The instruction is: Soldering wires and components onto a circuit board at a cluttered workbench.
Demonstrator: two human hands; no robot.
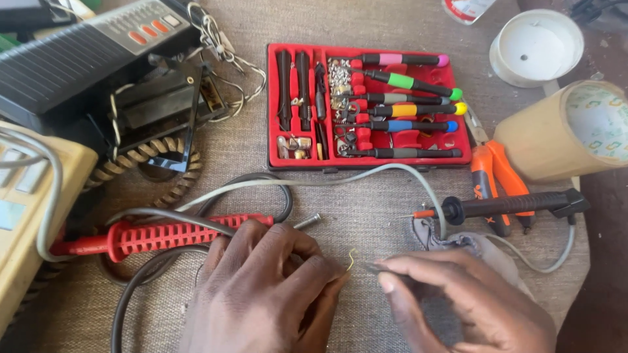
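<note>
Here, the left hand (261,294) pinches a thin yellowish wire strand (352,259) at its fingertips, just above the grey cloth-covered table (366,216), while the right hand (464,301) grasps a slim dark tool (386,269) beside it. The fine strand could snap or slip if tugged sideways.

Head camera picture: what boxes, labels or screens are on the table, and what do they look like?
Red plastic screwdriver case: top middle, open, rectangular, colourful handles inside.
Tan tape roll: right edge, round, green-patterned film.
Beige device with pale screen: left edge, boxy.
Black device with orange buttons: top left.
</note>
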